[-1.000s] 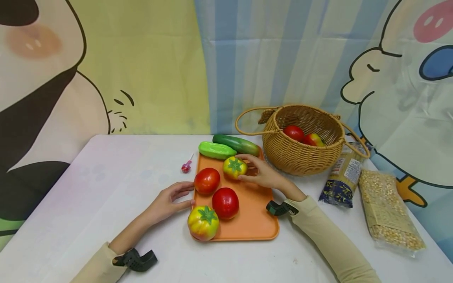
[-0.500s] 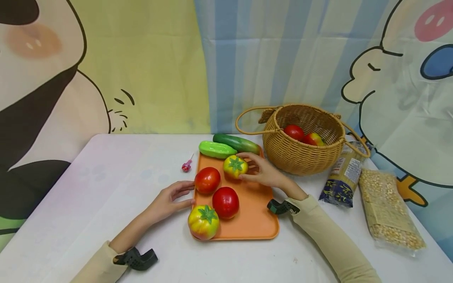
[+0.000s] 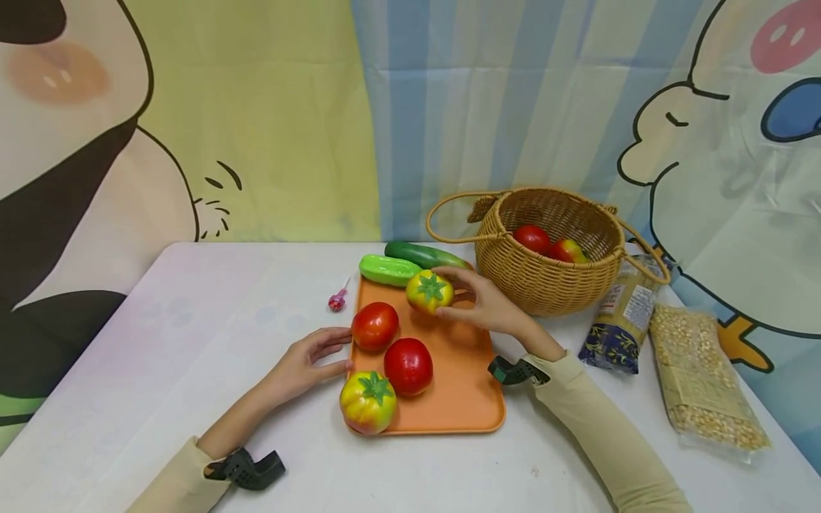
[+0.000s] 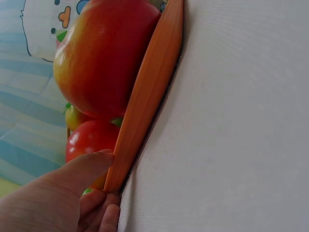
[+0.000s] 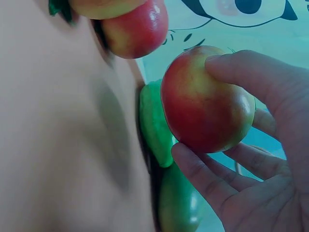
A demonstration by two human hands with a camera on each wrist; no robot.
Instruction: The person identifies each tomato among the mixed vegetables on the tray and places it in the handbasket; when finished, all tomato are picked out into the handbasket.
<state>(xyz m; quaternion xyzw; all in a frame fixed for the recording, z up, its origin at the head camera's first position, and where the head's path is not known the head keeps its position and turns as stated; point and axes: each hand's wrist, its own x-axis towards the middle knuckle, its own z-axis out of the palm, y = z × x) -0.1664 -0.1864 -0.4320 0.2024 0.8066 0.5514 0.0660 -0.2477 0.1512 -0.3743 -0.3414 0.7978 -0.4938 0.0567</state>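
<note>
My right hand [image 3: 484, 303] grips a yellow-and-red toy tomato [image 3: 430, 292] with a green star-shaped top, thumb on one side and fingers on the other. In the right wrist view this tomato [image 5: 207, 101] is raised off the tray. My left hand [image 3: 312, 362] touches the left edge of the orange tray [image 3: 458, 410]; in the left wrist view, its thumb [image 4: 91, 166] lies against the rim. Two red tomatoes, one upper [image 3: 375, 326] and one lower [image 3: 408, 367], sit on the tray. Another yellow-and-red tomato [image 3: 368, 402] stands at the near left corner.
A light green cucumber-like vegetable [image 3: 388, 271] and a dark green cucumber [image 3: 426, 253] lie at the tray's far end. A wicker basket [image 3: 545, 285] with red fruits stands behind right. Two packed bags, one dark-blue-based [image 3: 609, 342] and one of grains [image 3: 705, 377], lie right; a lollipop [image 3: 337, 299] lies left.
My right hand has lifted the yellow-and-red tomato off the tray, slightly up and to the right. My left hand has stayed at the tray's edge.
</note>
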